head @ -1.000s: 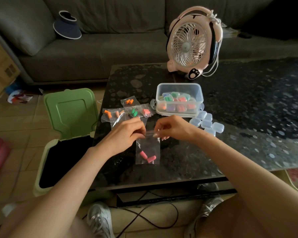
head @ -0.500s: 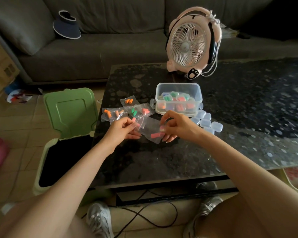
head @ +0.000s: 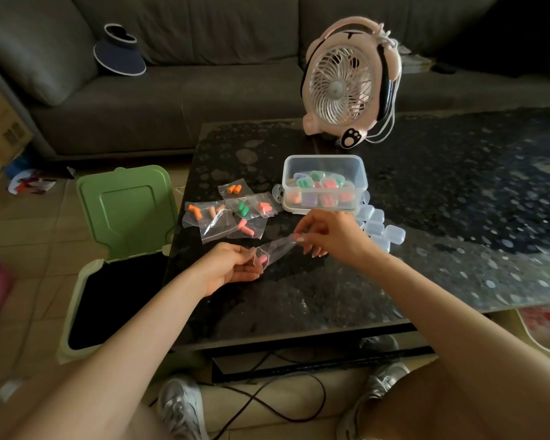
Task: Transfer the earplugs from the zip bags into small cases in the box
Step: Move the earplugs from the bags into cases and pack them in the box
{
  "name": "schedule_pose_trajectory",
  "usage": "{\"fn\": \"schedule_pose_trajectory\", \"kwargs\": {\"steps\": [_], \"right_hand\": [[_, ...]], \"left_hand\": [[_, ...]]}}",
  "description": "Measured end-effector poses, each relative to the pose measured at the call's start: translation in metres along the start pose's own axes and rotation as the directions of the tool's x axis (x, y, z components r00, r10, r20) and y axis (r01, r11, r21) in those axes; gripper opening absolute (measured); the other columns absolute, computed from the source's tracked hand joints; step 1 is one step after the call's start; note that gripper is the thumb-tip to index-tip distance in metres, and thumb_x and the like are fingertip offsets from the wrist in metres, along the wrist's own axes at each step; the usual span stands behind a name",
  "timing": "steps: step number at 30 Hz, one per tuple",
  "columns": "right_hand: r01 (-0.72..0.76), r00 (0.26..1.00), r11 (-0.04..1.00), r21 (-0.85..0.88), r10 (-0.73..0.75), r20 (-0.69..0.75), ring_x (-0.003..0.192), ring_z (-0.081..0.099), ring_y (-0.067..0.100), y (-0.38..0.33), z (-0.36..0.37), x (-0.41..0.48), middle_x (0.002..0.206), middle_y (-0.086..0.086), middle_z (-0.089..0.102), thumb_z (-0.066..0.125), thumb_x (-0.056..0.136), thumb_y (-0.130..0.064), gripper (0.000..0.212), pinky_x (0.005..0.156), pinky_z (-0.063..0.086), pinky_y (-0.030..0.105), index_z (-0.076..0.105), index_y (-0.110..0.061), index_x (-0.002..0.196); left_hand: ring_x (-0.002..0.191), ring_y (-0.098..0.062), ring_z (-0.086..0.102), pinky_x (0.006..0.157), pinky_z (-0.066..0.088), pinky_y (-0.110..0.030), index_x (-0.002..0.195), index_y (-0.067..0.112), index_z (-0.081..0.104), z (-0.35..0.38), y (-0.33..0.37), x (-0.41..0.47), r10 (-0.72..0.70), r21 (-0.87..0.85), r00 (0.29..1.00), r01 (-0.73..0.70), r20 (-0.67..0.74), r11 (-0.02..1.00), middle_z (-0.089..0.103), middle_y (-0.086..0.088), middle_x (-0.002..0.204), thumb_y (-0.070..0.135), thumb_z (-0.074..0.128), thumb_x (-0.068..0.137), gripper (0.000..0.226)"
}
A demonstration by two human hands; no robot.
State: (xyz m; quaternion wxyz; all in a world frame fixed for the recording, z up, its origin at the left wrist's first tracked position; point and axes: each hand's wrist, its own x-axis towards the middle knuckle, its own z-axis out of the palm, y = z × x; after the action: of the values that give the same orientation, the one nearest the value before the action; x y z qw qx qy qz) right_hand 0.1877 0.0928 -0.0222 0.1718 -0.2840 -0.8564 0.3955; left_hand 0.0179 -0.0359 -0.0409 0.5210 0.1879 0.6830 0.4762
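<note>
Head view, looking down at both hands. Held up between them, just over the dark table (head: 458, 217): one clear zip bag (head: 275, 250), pulled long and tilted, low on the left and high on the right. Inside the low end, one pink earplug (head: 262, 259), right by the left fingers.

Held at the low end by the left hand (head: 232, 268), palm up, thumb on top, fingers curled a little round the plastic. Pinched at the high end by the right hand (head: 331, 236), thumb and first finger pressed together on the edge, other fingers loose and pointing down.

Just behind the hands, lying flat on the table: more zip bags (head: 232, 214) in a bunch, with orange, green, pink and peach earplugs inside. To the right of those, a clear box (head: 324, 157) full of small cases (head: 318, 185) with bright earplugs in them. Next to the box on its right, a little pile of empty cases (head: 378, 227), partly hidden by the right hand.

Farther back on the table, a pink fan (head: 346, 84). On the floor to the left, a green bin (head: 124, 211) with its lid up. Behind everything, a grey sofa (head: 204, 90) with a dark sun hat (head: 119, 52) on it. Down low under the table, white shoes (head: 181, 404) and a black cable (head: 267, 404).
</note>
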Motion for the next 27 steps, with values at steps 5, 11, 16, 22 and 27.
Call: {"fn": "schedule_pose_trajectory", "kwargs": {"steps": [5, 11, 16, 22, 27], "right_hand": [[0.023, 0.996, 0.99, -0.142, -0.034, -0.076, 0.073, 0.06, 0.015, 0.0, -0.003, 0.005, 0.083, 0.001, 0.064, 0.073, 0.08, -0.018, 0.01, 0.068, 0.054, 0.029, 0.064, -0.017, 0.076], [0.1, 0.994, 0.994, -0.045, -0.102, -0.037, 0.062, 0.06, 0.009, -0.011, 0.0, 0.005, 0.075, -0.005, 0.059, 0.062, 0.086, -0.002, 0.012, 0.058, 0.054, 0.019, 0.059, -0.01, 0.079], [0.124, 0.991, 0.991, 0.051, -0.121, -0.061, 0.053, 0.061, 0.004, -0.014, 0.002, 0.006, 0.07, -0.003, 0.061, 0.06, 0.088, 0.002, 0.023, 0.052, 0.051, 0.017, 0.055, -0.017, 0.074], [0.138, 0.989, 0.99, 0.018, -0.139, 0.05, 0.064, 0.057, 0.006, -0.014, 0.001, 0.007, 0.079, -0.001, 0.062, 0.074, 0.08, -0.012, 0.024, 0.06, 0.051, 0.017, 0.065, -0.013, 0.102], [0.132, 0.991, 0.991, -0.033, -0.131, 0.037, 0.06, 0.057, 0.008, -0.012, 0.0, 0.006, 0.071, -0.003, 0.059, 0.07, 0.079, 0.002, 0.028, 0.057, 0.05, 0.015, 0.065, -0.01, 0.103]], "left_hand": [[0.055, -0.011, 0.066, 0.048, 0.053, -0.019, 0.085, 0.001, 0.062, -0.002, 0.0, 0.0, -0.016, 0.022, 1.0, 0.017, -0.012, 1.0, 0.066, -0.011, 0.076, 0.01, 0.056, 0.092, 0.013], [0.054, -0.011, 0.066, 0.048, 0.052, -0.019, 0.084, 0.001, 0.064, 0.0, 0.0, 0.001, -0.021, 0.107, 0.999, 0.025, -0.039, 0.994, 0.067, -0.011, 0.076, 0.013, 0.058, 0.091, 0.016], [0.056, -0.012, 0.066, 0.048, 0.052, -0.019, 0.082, 0.001, 0.066, 0.002, 0.0, 0.003, -0.014, 0.147, 0.997, 0.026, -0.078, 0.989, 0.068, -0.011, 0.072, 0.016, 0.06, 0.09, 0.018], [0.053, -0.011, 0.066, 0.048, 0.052, -0.019, 0.089, 0.0, 0.065, 0.003, -0.002, 0.004, -0.009, 0.147, 0.995, 0.024, -0.103, 0.989, 0.068, -0.012, 0.075, 0.018, 0.059, 0.091, 0.019], [0.059, -0.014, 0.067, 0.053, 0.054, -0.022, 0.087, 0.001, 0.063, 0.005, -0.003, 0.006, 0.02, 0.213, 0.993, 0.005, -0.116, 0.977, 0.069, -0.013, 0.076, 0.02, 0.058, 0.092, 0.02]]}}
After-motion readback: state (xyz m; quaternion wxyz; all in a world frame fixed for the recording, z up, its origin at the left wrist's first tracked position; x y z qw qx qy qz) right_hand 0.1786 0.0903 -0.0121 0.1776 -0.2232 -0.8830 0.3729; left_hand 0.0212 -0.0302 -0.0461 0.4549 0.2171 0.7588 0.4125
